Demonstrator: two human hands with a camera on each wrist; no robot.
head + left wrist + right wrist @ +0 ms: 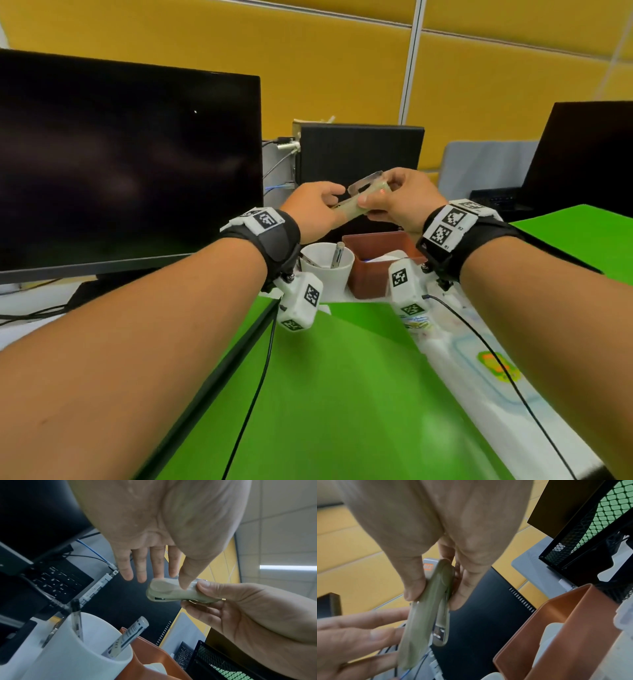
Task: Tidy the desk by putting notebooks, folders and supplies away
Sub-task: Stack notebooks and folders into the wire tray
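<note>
Stapler (356, 202), olive green and small, is held in the air above the white cup (327, 270) and the brown tray (380, 260) near the desk's far edge; the right hand (407, 202) pinches its rear end, thumb on one face and curled fingers on the other, as the right wrist view shows plainly; the left hand (317, 210) meets the stapler's front end with nearly straight, spread fingers, its thumb tip touching the top face in the left wrist view, and it has no closed grip on anything; the stapler's metal arm looks lifted away from its body in the head view; the cup holds a clear pen (77, 620) and a grey marker (127, 634), both leaning on its rim; the tray stands just beside the cup on its right; a dark monitor (126, 164) fills the desk's left side; a green mat (329, 394) covers the desk's near part.
</note>
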